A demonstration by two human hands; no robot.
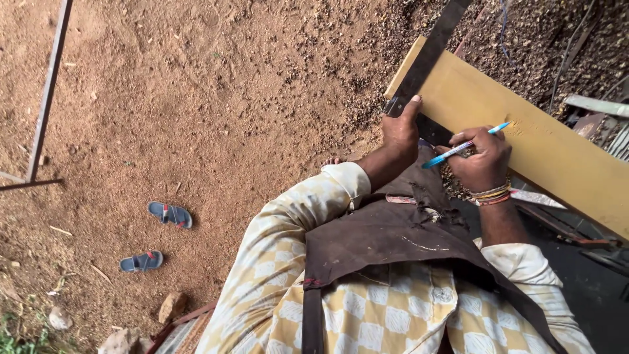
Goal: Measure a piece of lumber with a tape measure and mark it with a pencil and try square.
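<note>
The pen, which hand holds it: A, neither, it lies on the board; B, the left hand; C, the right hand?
C: the right hand grips the blue pen with its tip on the yellow board, while the left hand presses the metal square.

This is an open-air carpentry workshop with a bare dirt floor (pixel 196 98) strewn with sawdust and wood chips (pixel 367 59). A long yellow plank (pixel 557 151) lies across the work area under a dark steel square (pixel 429 52), and the person wears a worn brown apron (pixel 386 236). A pair of blue sandals (pixel 157 236) lies on the ground near stones (pixel 171 305) and a metal rod (pixel 46 98).
</note>
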